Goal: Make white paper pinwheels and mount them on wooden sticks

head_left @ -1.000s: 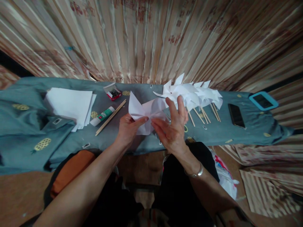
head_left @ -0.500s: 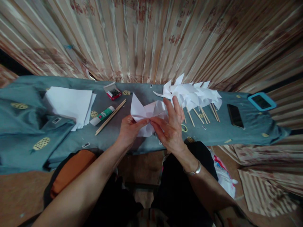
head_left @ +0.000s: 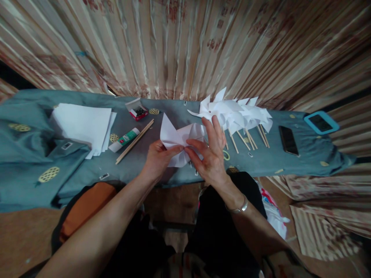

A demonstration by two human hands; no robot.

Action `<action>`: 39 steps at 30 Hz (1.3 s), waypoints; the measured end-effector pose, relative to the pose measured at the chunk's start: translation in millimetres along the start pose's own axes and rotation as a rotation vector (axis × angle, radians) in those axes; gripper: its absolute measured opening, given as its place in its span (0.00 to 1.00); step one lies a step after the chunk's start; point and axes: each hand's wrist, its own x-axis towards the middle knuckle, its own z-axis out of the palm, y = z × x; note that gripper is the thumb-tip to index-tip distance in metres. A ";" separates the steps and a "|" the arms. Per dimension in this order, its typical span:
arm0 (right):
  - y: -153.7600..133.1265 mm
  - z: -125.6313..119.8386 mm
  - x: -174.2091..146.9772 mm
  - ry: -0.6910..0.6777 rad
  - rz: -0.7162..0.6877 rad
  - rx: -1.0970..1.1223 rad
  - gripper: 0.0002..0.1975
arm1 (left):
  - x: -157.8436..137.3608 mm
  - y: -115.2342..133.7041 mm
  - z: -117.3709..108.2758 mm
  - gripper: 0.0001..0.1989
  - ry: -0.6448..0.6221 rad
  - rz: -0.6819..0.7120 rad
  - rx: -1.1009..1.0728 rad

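Head | left hand (head_left: 156, 159) grips folded paper (head_left: 183, 135) | right hand (head_left: 212, 156) pinches its centre | blue-grey cloth (head_left: 269, 161) | curtain (head_left: 160, 50) behind

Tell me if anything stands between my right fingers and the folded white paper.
Nothing visible does: your right fingers are at the middle of the folded white paper, which your left fingers hold. Whether the right ones pinch anything tiny is unclear.

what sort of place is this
Probably a room in a home, used as a makeshift craft corner. Long patterned curtains hang close behind, a pineapple-print cloth is spread beneath the hands, and white paper pinwheels lie on it.
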 end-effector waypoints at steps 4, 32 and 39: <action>1.5 0.8 0.2 0.035 0.013 0.002 0.16 | -0.9 0.4 -0.2 0.14 0.003 -0.010 -0.018; 27.4 2.8 2.6 -0.112 0.788 1.257 0.33 | 6.9 7.4 -3.6 0.17 0.131 0.016 -0.097; 21.5 1.1 6.0 -0.252 0.886 1.440 0.31 | 0.5 -1.8 -0.9 0.14 0.076 0.084 0.054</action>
